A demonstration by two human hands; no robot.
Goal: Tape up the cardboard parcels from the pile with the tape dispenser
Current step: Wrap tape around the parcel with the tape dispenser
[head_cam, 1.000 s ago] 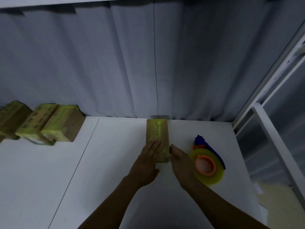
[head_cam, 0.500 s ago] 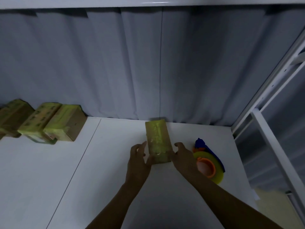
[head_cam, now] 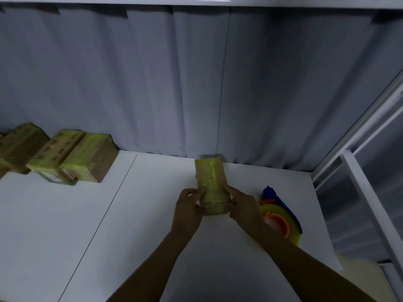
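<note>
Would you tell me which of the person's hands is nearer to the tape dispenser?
Right. The right hand sits just left of the tape dispenser; the left hand lies beyond the parcel.

- The tape-wrapped brown cardboard parcel [head_cam: 211, 182] has both near corners covered by the left grip [head_cam: 188, 209] and the right grip [head_cam: 244, 207].
- The right forearm hides part of the blue tape dispenser with its yellow roll [head_cam: 275, 209].
- The row of taped cardboard parcels [head_cam: 65, 158] is cut off at the left edge, and its print is too blurred to read.
- The white bench [head_cam: 130, 236] and both forearms run out at the bottom edge.
- A pale beige shape [head_cam: 357, 271] at lower right is too dim to identify.
</note>
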